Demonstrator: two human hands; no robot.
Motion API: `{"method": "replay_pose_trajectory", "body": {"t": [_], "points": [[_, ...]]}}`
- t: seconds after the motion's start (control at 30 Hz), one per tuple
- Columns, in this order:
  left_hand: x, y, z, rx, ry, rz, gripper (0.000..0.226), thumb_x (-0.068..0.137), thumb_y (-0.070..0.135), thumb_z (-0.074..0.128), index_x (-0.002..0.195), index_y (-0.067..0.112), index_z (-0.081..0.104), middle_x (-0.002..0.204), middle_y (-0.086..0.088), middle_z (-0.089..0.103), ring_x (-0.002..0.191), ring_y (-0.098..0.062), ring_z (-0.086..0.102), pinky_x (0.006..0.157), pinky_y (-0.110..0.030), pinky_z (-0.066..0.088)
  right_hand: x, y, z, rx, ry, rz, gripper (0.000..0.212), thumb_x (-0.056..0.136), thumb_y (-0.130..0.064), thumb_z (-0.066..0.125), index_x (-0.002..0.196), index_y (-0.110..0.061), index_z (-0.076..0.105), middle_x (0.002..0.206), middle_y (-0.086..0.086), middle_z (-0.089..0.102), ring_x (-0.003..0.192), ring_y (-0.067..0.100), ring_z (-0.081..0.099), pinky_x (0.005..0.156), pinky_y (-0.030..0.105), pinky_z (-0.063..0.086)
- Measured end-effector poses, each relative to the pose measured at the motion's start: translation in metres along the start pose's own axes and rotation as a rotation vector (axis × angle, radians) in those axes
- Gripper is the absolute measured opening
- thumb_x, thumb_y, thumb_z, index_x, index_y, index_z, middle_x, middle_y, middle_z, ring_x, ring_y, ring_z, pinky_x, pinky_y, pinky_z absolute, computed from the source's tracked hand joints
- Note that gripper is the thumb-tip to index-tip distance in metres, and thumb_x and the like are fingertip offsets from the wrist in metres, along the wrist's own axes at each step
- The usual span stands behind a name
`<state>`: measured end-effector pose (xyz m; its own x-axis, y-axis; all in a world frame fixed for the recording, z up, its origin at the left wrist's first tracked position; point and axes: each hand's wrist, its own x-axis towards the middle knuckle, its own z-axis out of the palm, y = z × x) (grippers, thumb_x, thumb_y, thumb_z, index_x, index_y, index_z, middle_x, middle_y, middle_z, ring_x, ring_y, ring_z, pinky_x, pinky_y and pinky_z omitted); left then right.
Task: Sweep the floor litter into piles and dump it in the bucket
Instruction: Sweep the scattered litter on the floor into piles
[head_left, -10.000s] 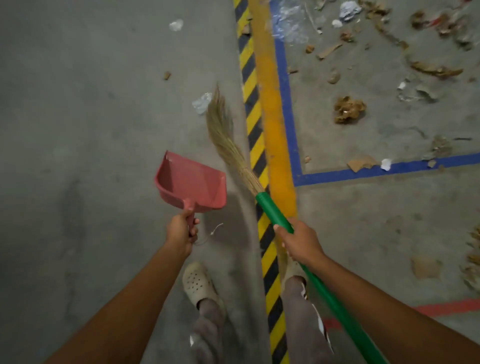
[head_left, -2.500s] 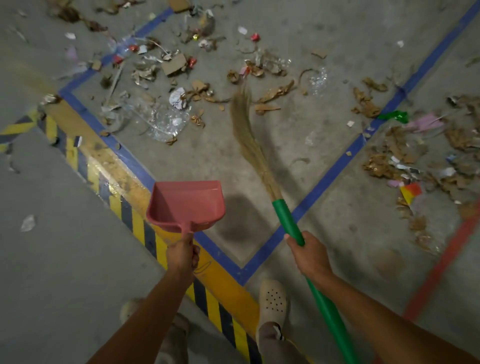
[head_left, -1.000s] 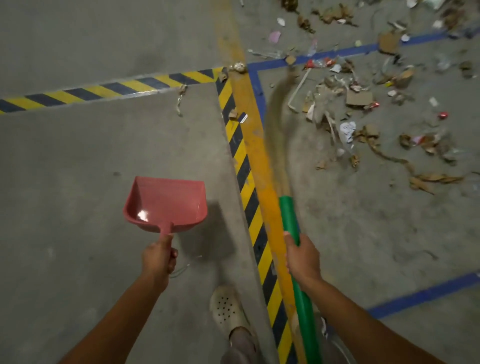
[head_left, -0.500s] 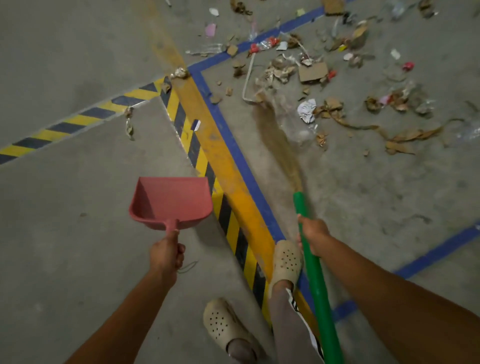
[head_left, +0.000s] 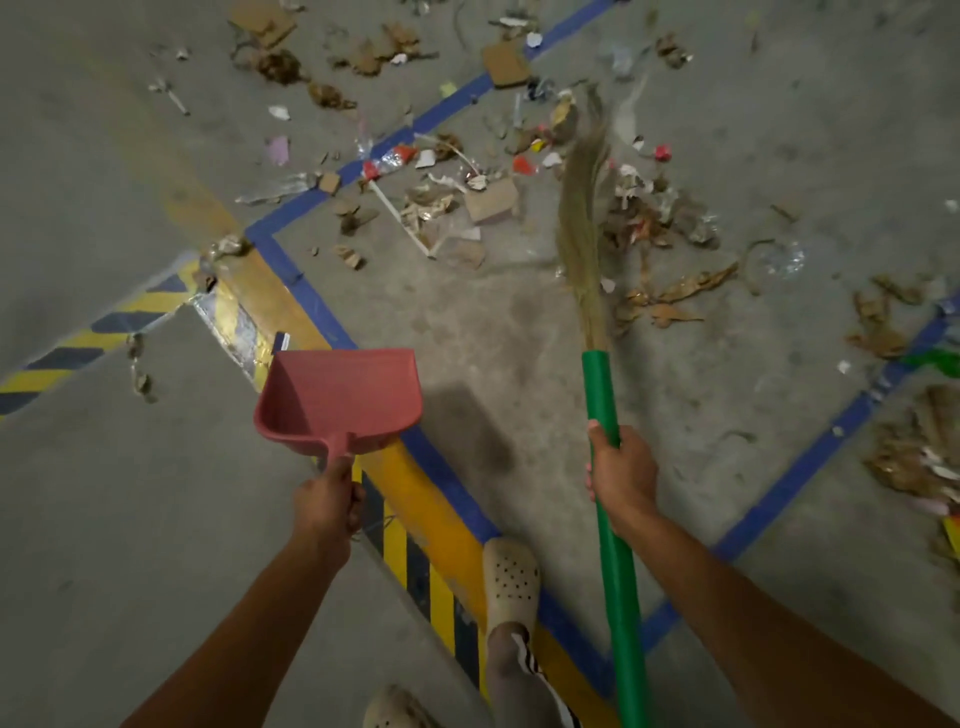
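- The fingers of our left hand (head_left: 327, 499) are curled round the short handle of the red dustpan (head_left: 337, 397), with the thumb lying along the top. The forearm reaches forward from the lower left.
- The dustpan is held off the floor (head_left: 130, 519), its mouth pointing away from us, above the yellow-and-black hazard stripe (head_left: 415, 577).
- The fingers of our right hand (head_left: 621, 475) wrap the green handle of the broom (head_left: 613, 561) near its upper end, thumb up the shaft. The handle runs back beside the right forearm.
- The broom's straw bristles reach forward into the litter (head_left: 488, 202). It is cardboard scraps, torn paper, red wrappers and clear plastic, scattered on the concrete around a corner of blue tape (head_left: 306, 296).
- A pale perforated clog (head_left: 511, 582) stands on the yellow band between our arms, and a second clog shows at the bottom edge.
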<state>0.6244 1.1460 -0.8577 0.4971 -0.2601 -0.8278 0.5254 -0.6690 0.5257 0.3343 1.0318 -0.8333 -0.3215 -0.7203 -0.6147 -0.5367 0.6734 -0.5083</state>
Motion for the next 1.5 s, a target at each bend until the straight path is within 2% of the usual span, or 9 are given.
{"method": "replay_pose_trajectory", "body": {"t": [0.17,0.43,0.63,0.7,0.8,1.03,1.17,1.3,1.5], "points": [[0.008,0.019,-0.001,-0.032,0.013,0.011,0.035,0.1,0.022,0.05,0.067,0.015,0.043,0.055,-0.008,0.045,0.031,-0.01,0.029,0.034,-0.015,0.019,-0.017,-0.014,0.017,-0.095,-0.068,-0.074,0.035,0.094,-0.057,0.051,0.083,-0.023,0.056,0.075,0.007,0.067,0.066,0.028,0.067,0.065,0.049,0.06],[0.035,0.024,-0.075,-0.095,0.072,-0.029,0.038,0.101,0.03,0.054,0.066,0.017,0.043,0.059,-0.01,0.046,0.033,-0.011,0.029,0.036,-0.02,0.021,-0.072,-0.056,0.087,-0.293,-0.195,-0.262,0.032,0.097,-0.049,0.054,0.09,-0.019,0.06,0.076,0.002,0.066,0.066,0.016,0.063,0.06,0.033,0.049],[0.058,0.025,-0.181,-0.137,0.155,-0.065,0.032,0.1,0.03,0.055,0.072,0.014,0.051,0.062,-0.011,0.052,0.037,-0.012,0.034,0.038,-0.022,0.024,-0.131,-0.085,0.197,-0.415,-0.378,-0.336,0.055,0.084,-0.068,0.046,0.101,-0.018,0.062,0.085,0.009,0.07,0.079,0.033,0.068,0.07,0.044,0.056],[0.07,0.021,-0.221,-0.132,0.185,-0.069,0.029,0.1,0.029,0.054,0.077,0.012,0.053,0.062,-0.011,0.052,0.036,-0.011,0.034,0.036,-0.019,0.023,-0.155,-0.093,0.243,-0.488,-0.413,-0.398,0.05,0.091,-0.059,0.052,0.109,-0.014,0.064,0.099,0.014,0.071,0.094,0.036,0.067,0.076,0.04,0.053],[0.088,0.014,-0.278,-0.116,0.234,-0.057,0.03,0.101,0.03,0.052,0.082,0.006,0.055,0.06,-0.011,0.049,0.032,-0.009,0.035,0.034,-0.017,0.023,-0.188,-0.103,0.312,-0.549,-0.514,-0.437,0.04,0.096,-0.049,0.057,0.111,-0.012,0.062,0.106,0.015,0.069,0.1,0.035,0.064,0.068,0.034,0.04],[0.128,0.008,-0.355,-0.128,0.334,-0.084,0.027,0.099,0.027,0.054,0.079,0.01,0.053,0.063,-0.014,0.051,0.032,-0.01,0.034,0.036,-0.016,0.023,-0.215,-0.113,0.415,-0.752,-0.666,-0.339,0.051,0.096,-0.051,0.055,0.125,-0.009,0.06,0.114,0.017,0.068,0.101,0.037,0.066,0.074,0.037,0.05],[0.14,0.017,-0.344,-0.121,0.294,-0.072,0.031,0.099,0.03,0.054,0.076,0.011,0.052,0.061,-0.012,0.05,0.03,-0.011,0.032,0.035,-0.015,0.021,-0.18,-0.088,0.405,-0.52,-0.53,0.045,0.05,0.096,-0.047,0.059,0.099,0.002,0.066,0.071,0.015,0.067,0.053,0.028,0.061,0.061,0.039,0.057],[0.141,0.031,-0.305,-0.129,0.182,-0.069,0.033,0.101,0.033,0.054,0.073,0.015,0.051,0.059,-0.009,0.05,0.033,-0.01,0.032,0.034,-0.017,0.021,-0.141,-0.067,0.342,-0.218,-0.203,0.194,0.048,0.099,-0.043,0.057,0.076,-0.001,0.06,0.059,0.014,0.059,0.048,0.027,0.056,0.062,0.045,0.057],[0.127,0.042,-0.245,-0.112,0.075,-0.059,0.032,0.101,0.032,0.055,0.074,0.014,0.052,0.06,-0.009,0.051,0.035,-0.011,0.032,0.035,-0.019,0.022,-0.115,-0.073,0.245,-0.059,0.026,0.071,0.042,0.101,-0.04,0.053,0.092,0.0,0.06,0.065,0.015,0.061,0.05,0.027,0.057,0.053,0.037,0.05]]}}
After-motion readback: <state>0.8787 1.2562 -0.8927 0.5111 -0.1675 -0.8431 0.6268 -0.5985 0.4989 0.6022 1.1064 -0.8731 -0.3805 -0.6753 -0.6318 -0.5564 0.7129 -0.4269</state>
